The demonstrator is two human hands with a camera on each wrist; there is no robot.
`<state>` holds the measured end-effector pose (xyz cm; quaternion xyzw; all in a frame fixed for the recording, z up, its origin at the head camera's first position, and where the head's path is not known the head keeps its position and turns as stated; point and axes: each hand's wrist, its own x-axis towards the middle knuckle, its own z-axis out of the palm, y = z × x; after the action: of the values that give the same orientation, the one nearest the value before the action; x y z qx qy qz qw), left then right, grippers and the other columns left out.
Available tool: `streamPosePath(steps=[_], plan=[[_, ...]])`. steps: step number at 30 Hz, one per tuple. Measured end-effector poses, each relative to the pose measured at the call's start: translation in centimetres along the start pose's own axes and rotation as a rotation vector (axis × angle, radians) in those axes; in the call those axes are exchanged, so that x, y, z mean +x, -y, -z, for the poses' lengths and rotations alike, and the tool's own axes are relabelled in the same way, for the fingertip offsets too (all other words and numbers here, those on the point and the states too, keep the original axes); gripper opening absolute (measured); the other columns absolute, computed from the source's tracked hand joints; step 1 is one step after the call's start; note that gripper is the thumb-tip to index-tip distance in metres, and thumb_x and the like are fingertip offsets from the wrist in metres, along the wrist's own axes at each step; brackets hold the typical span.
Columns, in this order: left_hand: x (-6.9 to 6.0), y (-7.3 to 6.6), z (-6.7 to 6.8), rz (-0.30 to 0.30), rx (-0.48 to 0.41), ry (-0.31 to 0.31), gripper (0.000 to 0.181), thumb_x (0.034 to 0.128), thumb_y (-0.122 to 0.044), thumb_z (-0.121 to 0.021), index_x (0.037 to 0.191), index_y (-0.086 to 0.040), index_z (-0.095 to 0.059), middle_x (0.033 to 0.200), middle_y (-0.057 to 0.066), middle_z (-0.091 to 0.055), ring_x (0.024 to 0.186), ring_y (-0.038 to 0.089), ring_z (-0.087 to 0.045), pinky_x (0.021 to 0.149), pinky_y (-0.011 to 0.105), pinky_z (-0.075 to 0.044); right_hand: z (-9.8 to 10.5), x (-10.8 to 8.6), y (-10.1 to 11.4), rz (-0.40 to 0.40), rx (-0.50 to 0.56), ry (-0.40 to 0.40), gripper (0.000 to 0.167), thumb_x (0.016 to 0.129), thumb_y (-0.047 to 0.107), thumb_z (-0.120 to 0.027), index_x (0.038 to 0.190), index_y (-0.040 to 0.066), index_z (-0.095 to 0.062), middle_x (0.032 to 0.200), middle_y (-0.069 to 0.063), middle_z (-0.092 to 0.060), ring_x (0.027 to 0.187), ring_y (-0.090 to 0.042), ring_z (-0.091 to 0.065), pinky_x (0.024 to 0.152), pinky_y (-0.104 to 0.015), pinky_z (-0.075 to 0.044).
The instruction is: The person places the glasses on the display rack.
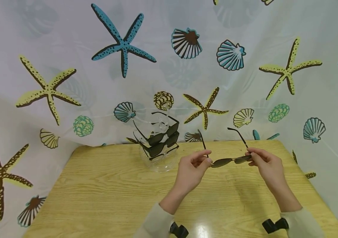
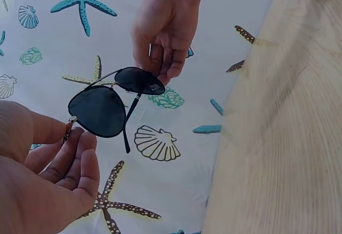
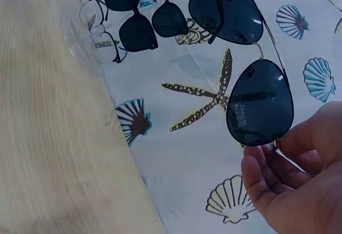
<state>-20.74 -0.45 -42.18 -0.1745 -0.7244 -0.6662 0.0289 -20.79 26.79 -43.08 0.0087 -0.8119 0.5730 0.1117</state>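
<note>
A pair of dark aviator sunglasses (image 1: 222, 162) is held up above the table between both hands, temples unfolded and pointing away. My left hand (image 1: 191, 168) pinches the left hinge corner between thumb and fingers. At the opposite hinge corner, my right hand (image 1: 268, 168) grips the frame the same way. In the right wrist view, small white print shows on one dark lens (image 3: 261, 103). The left wrist view shows the thin metal bridge and the other lens (image 2: 99, 111) close to the left hand's fingertips.
Left of the hands, a clear display stand (image 1: 161, 169) stands toward the back of the wooden table (image 1: 103, 188). Stacked on it are several glasses, including black sunglasses (image 1: 157, 149) and clear-lens glasses (image 3: 111, 47). A white curtain (image 1: 157, 82) with starfish and shells hangs behind.
</note>
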Motion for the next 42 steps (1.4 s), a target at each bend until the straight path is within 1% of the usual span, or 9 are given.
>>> streamPosePath(steps=[4, 10, 16, 21, 24, 30, 33, 37, 42], plan=[[0.0, -0.5, 0.9, -0.034, 0.005, -0.043, 0.028, 0.1013, -0.01, -0.071, 0.129, -0.005, -0.075, 0.099, 0.02, -0.078, 0.087, 0.021, -0.073, 0.077, 0.02, -0.055, -0.8, 0.7, 1.0, 0.028, 0.022, 0.016, 0.037, 0.111, 0.019, -0.057, 0.138, -0.004, -0.065, 0.105, 0.021, -0.074, 0.086, 0.001, -0.071, 0.08, -0.019, -0.06], [-0.2, -1.9, 2.1, -0.07, 0.002, -0.097, 0.028, 0.1004, -0.009, -0.072, 0.127, -0.004, -0.075, 0.098, 0.021, -0.077, 0.082, 0.008, -0.069, 0.073, 0.02, -0.053, -2.0, 1.8, 2.5, 0.075, 0.029, 0.039, 0.035, 0.111, 0.02, -0.057, 0.135, -0.004, -0.067, 0.106, 0.016, -0.075, 0.087, 0.001, -0.071, 0.081, -0.019, -0.06], [-0.1, -2.7, 3.3, -0.133, 0.006, -0.116, 0.028, 0.1003, -0.006, -0.071, 0.128, -0.002, -0.074, 0.098, 0.022, -0.077, 0.083, 0.008, -0.071, 0.072, 0.021, -0.053, -2.7, 2.9, 4.1, 0.1, 0.034, 0.05, 0.034, 0.111, 0.019, -0.057, 0.134, -0.004, -0.067, 0.106, 0.014, -0.075, 0.088, 0.001, -0.071, 0.082, -0.021, -0.061], [0.2, -3.2, 4.2, -0.168, 0.035, -0.146, 0.029, 0.1006, -0.008, -0.071, 0.128, -0.003, -0.075, 0.097, 0.021, -0.078, 0.081, 0.005, -0.069, 0.068, 0.021, -0.05, -3.5, 3.6, 5.2, 0.099, 0.05, 0.065, 0.032, 0.11, 0.016, -0.057, 0.133, -0.004, -0.067, 0.11, 0.002, -0.077, 0.088, 0.001, -0.07, 0.081, -0.021, -0.061], [0.3, -3.4, 4.7, -0.179, 0.042, -0.171, 0.028, 0.1004, -0.007, -0.071, 0.128, -0.003, -0.075, 0.096, 0.02, -0.078, 0.078, 0.004, -0.067, 0.066, 0.021, -0.049, -4.1, 4.0, 5.6, 0.095, 0.066, 0.075, 0.032, 0.11, 0.014, -0.057, 0.133, -0.005, -0.067, 0.113, -0.006, -0.077, 0.088, -0.001, -0.071, 0.082, -0.022, -0.061], [0.1, -3.6, 6.0, -0.186, 0.044, -0.211, 0.029, 0.1003, -0.008, -0.072, 0.129, -0.002, -0.075, 0.096, 0.021, -0.077, 0.081, 0.005, -0.07, 0.069, 0.021, -0.052, -5.5, 4.8, 6.6, 0.092, 0.081, 0.084, 0.031, 0.11, 0.014, -0.057, 0.133, -0.003, -0.068, 0.114, -0.009, -0.076, 0.088, -0.003, -0.071, 0.081, -0.021, -0.06], [0.0, -3.7, 6.7, -0.186, 0.049, -0.229, 0.03, 0.0999, -0.007, -0.072, 0.129, -0.002, -0.074, 0.096, 0.022, -0.077, 0.082, 0.008, -0.071, 0.069, 0.021, -0.052, -6.2, 5.2, 7.1, 0.101, 0.084, 0.089, 0.03, 0.11, 0.013, -0.056, 0.132, -0.003, -0.069, 0.118, -0.017, -0.075, 0.088, -0.003, -0.071, 0.081, -0.022, -0.06], [-0.2, -4.0, 7.5, -0.182, 0.055, -0.25, 0.031, 0.0999, -0.006, -0.072, 0.13, -0.001, -0.073, 0.097, 0.023, -0.077, 0.082, 0.005, -0.071, 0.071, 0.019, -0.053, -7.1, 5.6, 7.8, 0.122, 0.078, 0.106, 0.03, 0.11, 0.012, -0.055, 0.132, -0.002, -0.069, 0.123, -0.025, -0.072, 0.09, -0.004, -0.07, 0.081, -0.021, -0.06], [-0.3, -4.2, 8.5, -0.178, 0.071, -0.28, 0.031, 0.1, -0.005, -0.072, 0.131, -0.002, -0.074, 0.098, 0.023, -0.078, 0.079, 0.001, -0.069, 0.07, 0.018, -0.052, -8.2, 6.0, 8.7, 0.129, 0.086, 0.116, 0.029, 0.11, 0.012, -0.055, 0.132, -0.001, -0.069, 0.125, -0.026, -0.071, 0.092, -0.006, -0.07, 0.082, -0.022, -0.06]])
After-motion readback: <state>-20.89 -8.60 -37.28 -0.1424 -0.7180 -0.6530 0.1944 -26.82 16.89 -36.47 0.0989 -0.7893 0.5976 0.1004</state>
